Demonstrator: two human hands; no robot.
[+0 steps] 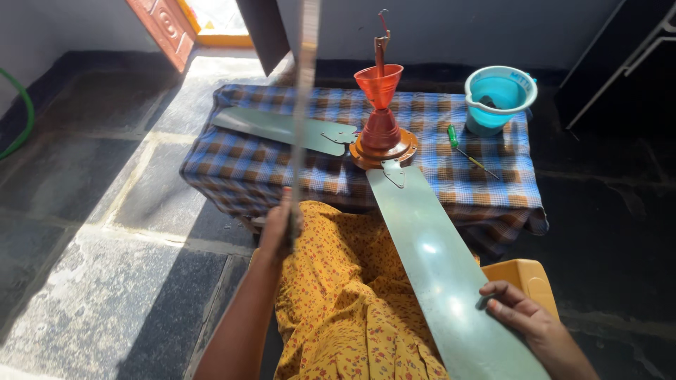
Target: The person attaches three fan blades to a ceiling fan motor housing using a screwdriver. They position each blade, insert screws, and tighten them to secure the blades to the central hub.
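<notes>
Fingers (pixel 503 301) of right hand (pixel 524 317) curl over right edge of near blade (pixel 436 274), thumb on top face, pinching it near its free end over the lap. Left hand (pixel 278 229) wraps shut around lower end of a loose blade (pixel 304 91) held upright on edge, tip rising out of top of view; finger detail blurred.

Near blade is bolted to fan hub (pixel 382 144), which sits at front-middle of the table (pixel 493 190). Far blade (pixel 282 128) also on hub, lying toward the table's left-back corner. Orange cup (pixel 378 84) and hooked rod stand up from hub.

Judgement on handling: keep near blade level so its bracket does not twist at the hub; right grip by the edge is light, flatter palm support would steady it. Loose blade is long and top-heavy, so a firm low grip and slow swing seem wise.

Around: teal mug (pixel 498 98) at right-back corner, green screwdriver (pixel 465 151) just left-front of it, well apart from hub. Checked cloth covers table. Yellow stool (pixel 528 278) just beside right hand. Green hose (pixel 24 119) at far left on floor.

In the way: upright rod and cup stand near the loose blade's path; far blade lies under it.
</notes>
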